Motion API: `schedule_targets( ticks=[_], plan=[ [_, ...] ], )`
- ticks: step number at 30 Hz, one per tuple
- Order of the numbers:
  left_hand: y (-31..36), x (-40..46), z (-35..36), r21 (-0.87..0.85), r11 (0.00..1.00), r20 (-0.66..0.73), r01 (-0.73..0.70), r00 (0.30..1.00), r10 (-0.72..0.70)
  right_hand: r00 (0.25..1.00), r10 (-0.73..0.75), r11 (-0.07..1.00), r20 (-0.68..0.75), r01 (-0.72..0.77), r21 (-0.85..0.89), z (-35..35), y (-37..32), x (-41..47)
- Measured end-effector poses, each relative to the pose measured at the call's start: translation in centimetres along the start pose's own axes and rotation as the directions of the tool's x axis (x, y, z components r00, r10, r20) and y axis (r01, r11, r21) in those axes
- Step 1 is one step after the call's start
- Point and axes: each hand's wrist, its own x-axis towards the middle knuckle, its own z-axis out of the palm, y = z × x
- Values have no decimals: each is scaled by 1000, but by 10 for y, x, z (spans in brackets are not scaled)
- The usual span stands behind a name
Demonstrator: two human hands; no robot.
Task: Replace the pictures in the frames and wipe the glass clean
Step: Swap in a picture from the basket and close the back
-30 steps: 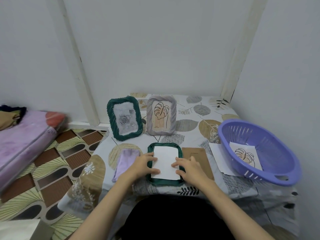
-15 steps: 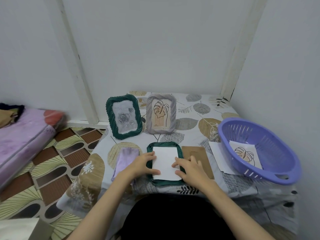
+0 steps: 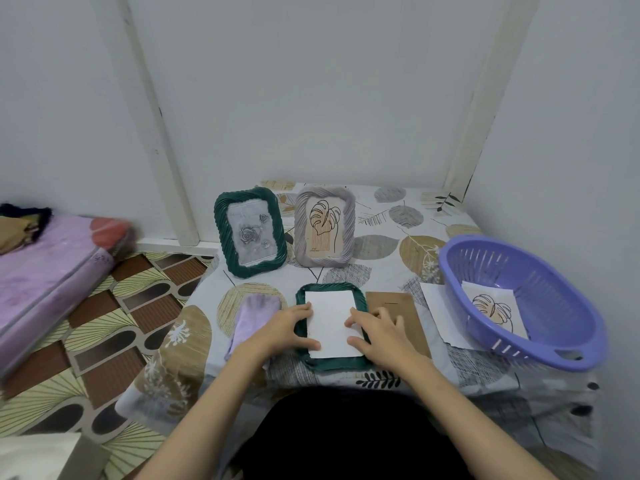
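Under my fingers I'm seeing matt white paper [image 3: 331, 320] in a ribbed green frame [image 3: 362, 362], brown card [image 3: 410, 318] just right, soft lilac cloth [image 3: 252, 315] left.

Both hands, left [image 3: 281, 330] and right [image 3: 377, 330], flat on white paper [image 3: 331, 322] in face-down green frame [image 3: 302, 344].

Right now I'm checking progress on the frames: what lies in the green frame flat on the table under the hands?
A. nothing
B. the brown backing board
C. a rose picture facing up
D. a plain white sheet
D: a plain white sheet fills the flat green frame, with the left hand and right hand pressing its edges.
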Motion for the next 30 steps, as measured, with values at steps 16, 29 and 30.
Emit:
schedule_targets(
  ticks=[16, 29, 30],
  plan=[
    [-3, 1, 1, -16, 1000, -8, -5, 1000, 5, 804, 511, 850, -305, -526, 37, 17, 34, 5],
    [-4, -3, 0, -61, 998, -39, 20, 999, -22, 717, 546, 833, -433, -406, 377, -13, 38, 6],
    [-4, -3, 1, -57, 998, -42, 19, 999, -22, 736, 513, 850, -442, -364, 380, -16, 32, 7]
  ],
)
